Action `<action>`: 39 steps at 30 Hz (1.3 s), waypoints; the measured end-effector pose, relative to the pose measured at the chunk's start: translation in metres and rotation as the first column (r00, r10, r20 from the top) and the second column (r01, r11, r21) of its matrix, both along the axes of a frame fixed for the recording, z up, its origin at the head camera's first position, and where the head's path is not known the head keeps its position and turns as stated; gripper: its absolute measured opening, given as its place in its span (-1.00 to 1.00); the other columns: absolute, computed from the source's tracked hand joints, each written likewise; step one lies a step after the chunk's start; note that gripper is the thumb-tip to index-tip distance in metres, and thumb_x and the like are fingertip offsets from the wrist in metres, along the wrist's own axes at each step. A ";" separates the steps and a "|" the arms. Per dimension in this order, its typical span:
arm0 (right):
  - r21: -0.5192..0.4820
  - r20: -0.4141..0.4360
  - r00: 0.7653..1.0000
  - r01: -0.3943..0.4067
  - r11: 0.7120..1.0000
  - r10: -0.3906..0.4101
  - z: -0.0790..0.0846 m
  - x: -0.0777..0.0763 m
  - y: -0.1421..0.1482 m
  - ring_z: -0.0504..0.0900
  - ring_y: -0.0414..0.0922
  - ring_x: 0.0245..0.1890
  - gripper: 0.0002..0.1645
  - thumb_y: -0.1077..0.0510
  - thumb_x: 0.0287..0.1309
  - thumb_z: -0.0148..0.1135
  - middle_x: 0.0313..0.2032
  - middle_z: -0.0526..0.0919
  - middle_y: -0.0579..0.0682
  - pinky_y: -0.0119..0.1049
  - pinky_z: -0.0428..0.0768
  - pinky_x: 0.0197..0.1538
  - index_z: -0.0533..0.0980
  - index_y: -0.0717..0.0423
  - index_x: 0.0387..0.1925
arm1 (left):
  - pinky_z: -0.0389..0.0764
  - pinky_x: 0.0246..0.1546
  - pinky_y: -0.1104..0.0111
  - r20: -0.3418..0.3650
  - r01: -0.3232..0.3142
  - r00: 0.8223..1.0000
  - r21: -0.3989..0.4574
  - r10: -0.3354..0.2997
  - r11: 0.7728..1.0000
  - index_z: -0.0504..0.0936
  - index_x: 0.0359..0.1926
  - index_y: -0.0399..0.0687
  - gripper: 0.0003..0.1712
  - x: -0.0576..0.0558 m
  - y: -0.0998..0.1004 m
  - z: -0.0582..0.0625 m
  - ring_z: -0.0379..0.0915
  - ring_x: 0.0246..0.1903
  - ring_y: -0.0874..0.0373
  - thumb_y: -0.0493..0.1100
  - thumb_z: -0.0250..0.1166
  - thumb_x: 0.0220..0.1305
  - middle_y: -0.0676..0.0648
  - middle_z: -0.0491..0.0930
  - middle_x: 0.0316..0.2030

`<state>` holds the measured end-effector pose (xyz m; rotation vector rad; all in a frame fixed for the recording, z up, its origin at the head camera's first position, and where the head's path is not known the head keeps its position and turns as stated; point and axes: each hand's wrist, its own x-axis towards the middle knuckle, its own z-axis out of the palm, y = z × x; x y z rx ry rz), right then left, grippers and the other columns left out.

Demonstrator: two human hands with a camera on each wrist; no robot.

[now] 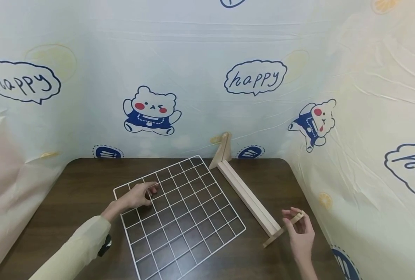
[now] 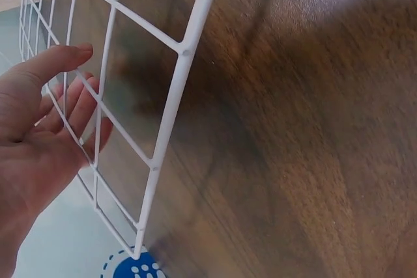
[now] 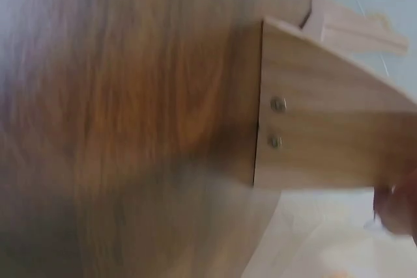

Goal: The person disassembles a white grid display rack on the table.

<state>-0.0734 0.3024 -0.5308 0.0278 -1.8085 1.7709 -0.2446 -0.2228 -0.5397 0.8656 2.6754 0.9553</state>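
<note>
A white wire grid panel (image 1: 179, 217) is on the left and middle of the table, its near corner cut off by the frame. My left hand (image 1: 137, 195) grips it near its left edge; in the left wrist view the thumb (image 2: 62, 60) and fingers lie on opposite sides of the wires. To the panel's right lies a wooden stand (image 1: 247, 196), a long grooved bar with a tapered board at each end. My right hand (image 1: 300, 233) pinches the top of the near end board (image 1: 284, 230). Two screw heads show on that board (image 3: 326, 122) in the right wrist view.
The brown wooden table (image 1: 78, 186) ends at a printed cloth wall (image 1: 200, 109) at the back and on both sides. The stand's far end board (image 1: 223, 149) rises close to the back wall. A dark strap (image 1: 105, 245) sits at the left wrist.
</note>
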 end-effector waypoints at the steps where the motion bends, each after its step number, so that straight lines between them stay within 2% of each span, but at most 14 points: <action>1: 0.011 -0.016 0.998 -0.065 0.998 0.065 0.000 0.000 0.005 0.65 -0.06 -0.10 -0.47 0.62 0.04 0.19 -0.13 0.63 0.29 -0.35 0.57 -0.03 0.33 0.55 0.10 | 0.57 -0.24 0.13 -0.002 0.002 1.000 0.001 -0.002 1.000 0.35 0.16 -0.63 -0.17 -0.001 0.001 -0.001 0.53 -0.25 -0.09 -0.51 0.41 -0.25 -0.26 0.60 -0.23; 3: 0.039 -0.049 0.978 -0.200 0.979 0.202 0.002 0.000 0.016 0.64 -0.03 -0.06 -0.40 0.66 0.02 0.14 -0.08 0.60 0.33 -0.33 0.56 0.00 0.27 0.58 0.15 | 0.57 -0.24 0.11 0.000 0.010 1.000 -0.001 -0.010 1.000 0.35 0.16 -0.63 -0.18 -0.004 0.001 -0.004 0.53 -0.26 -0.08 -0.49 0.42 -0.24 -0.27 0.60 -0.22; 6: 0.079 -0.098 0.922 -0.368 0.927 0.374 0.006 -0.002 0.028 0.60 0.05 0.00 -0.31 0.73 -0.03 0.08 -0.01 0.52 0.46 -0.30 0.53 0.05 0.18 0.63 0.20 | 0.57 -0.22 0.09 0.007 0.012 1.000 -0.015 -0.012 1.000 0.35 0.17 -0.62 -0.18 -0.008 0.002 -0.007 0.52 -0.26 -0.07 -0.46 0.44 -0.20 -0.28 0.59 -0.18; 8: 0.110 -0.100 0.894 -0.426 0.898 0.437 0.009 -0.004 0.033 0.59 0.07 0.02 -0.29 0.74 -0.04 0.08 0.01 0.50 0.48 -0.29 0.51 0.08 0.18 0.63 0.22 | 0.56 -0.21 0.09 0.003 0.014 1.000 -0.028 -0.014 0.999 0.35 0.18 -0.61 -0.18 -0.011 0.001 -0.009 0.52 -0.26 -0.06 -0.44 0.45 -0.19 -0.27 0.59 -0.17; 11: 0.121 -0.094 0.877 -0.459 0.880 0.471 0.011 -0.006 0.034 0.59 0.10 0.03 -0.29 0.73 -0.05 0.10 0.02 0.49 0.50 -0.29 0.51 0.08 0.19 0.64 0.21 | 0.55 -0.21 0.09 -0.014 0.017 1.000 -0.042 -0.017 0.999 0.35 0.18 -0.61 -0.18 -0.015 0.000 -0.011 0.52 -0.25 -0.07 -0.42 0.46 -0.17 -0.28 0.58 -0.15; 17: 0.074 -0.092 0.896 -0.430 0.900 0.435 0.011 -0.004 0.030 0.61 0.10 0.00 -0.37 0.74 -0.05 0.10 -0.01 0.51 0.50 -0.27 0.54 0.04 0.25 0.65 0.14 | 0.54 -0.22 0.13 -0.033 0.023 0.999 -0.053 -0.025 0.998 0.36 0.18 -0.60 -0.19 -0.020 0.000 -0.015 0.50 -0.26 -0.07 -0.41 0.46 -0.16 -0.28 0.58 -0.15; 25: 0.038 -0.085 0.913 -0.397 0.917 0.399 0.008 -0.001 0.027 0.63 0.11 -0.02 -0.43 0.73 -0.06 0.12 -0.04 0.52 0.50 -0.26 0.53 0.06 0.28 0.68 0.07 | 0.52 -0.29 0.19 -0.116 0.025 0.993 -0.094 -0.036 0.995 0.41 0.13 -0.59 -0.22 -0.022 0.002 -0.019 0.46 -0.33 -0.01 -0.38 0.49 -0.17 -0.25 0.54 -0.20; 31: 0.026 -0.070 0.930 -0.359 0.933 0.360 0.008 0.003 0.022 0.64 0.10 -0.04 -0.44 0.73 -0.07 0.13 -0.05 0.55 0.47 -0.27 0.56 0.00 0.29 0.68 0.06 | 0.50 -0.22 0.13 -0.126 0.018 0.992 -0.111 -0.032 0.994 0.41 0.14 -0.58 -0.23 -0.022 0.003 -0.018 0.45 -0.25 -0.09 -0.37 0.50 -0.14 -0.27 0.51 -0.19; 39: 0.049 -0.048 0.955 -0.290 0.956 0.293 0.010 0.011 0.013 0.65 0.05 -0.06 -0.44 0.70 -0.08 0.19 -0.07 0.57 0.44 -0.30 0.55 0.03 0.31 0.67 0.05 | 0.47 -0.17 0.07 -0.121 -0.033 0.993 -0.159 0.014 0.987 0.45 0.15 -0.49 -0.22 -0.022 0.005 -0.019 0.38 -0.17 -0.12 -0.31 0.53 -0.14 -0.28 0.47 -0.12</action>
